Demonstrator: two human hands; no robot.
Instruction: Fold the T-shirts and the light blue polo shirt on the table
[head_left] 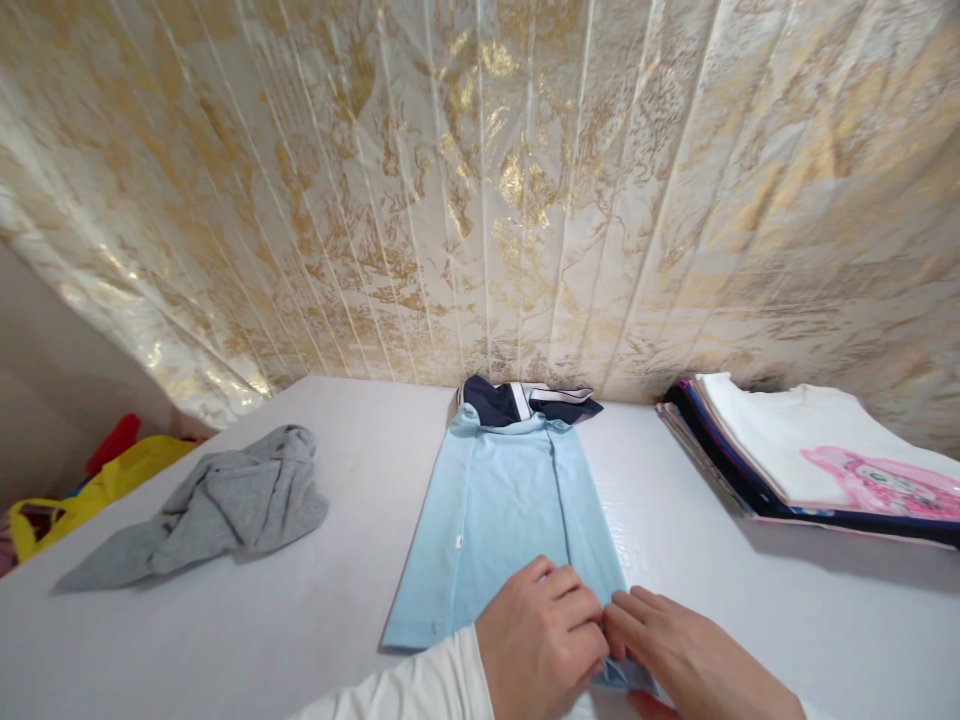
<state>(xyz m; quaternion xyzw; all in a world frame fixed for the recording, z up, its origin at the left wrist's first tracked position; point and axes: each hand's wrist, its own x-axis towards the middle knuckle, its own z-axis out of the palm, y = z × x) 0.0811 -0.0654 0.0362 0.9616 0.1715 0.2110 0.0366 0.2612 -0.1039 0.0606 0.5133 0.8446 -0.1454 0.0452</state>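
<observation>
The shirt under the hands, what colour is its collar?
Navy blue with a white stripe, on a light blue shirt; the collar shows in the head view.

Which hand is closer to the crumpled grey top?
Left. The left hand rests on the light blue shirt, on the side toward the grey top. The right hand lies farther away.

Both hands rest on the near hem of the shirt, the left hand touching the right hand fingertip to fingertip. The shirt runs away from them across the table, its collar at the far end against the curtain. Well to the left of the hands lies a crumpled garment, with bags beyond it off the table's edge. To the right, farther back, sits a stack of folded clothes.
</observation>
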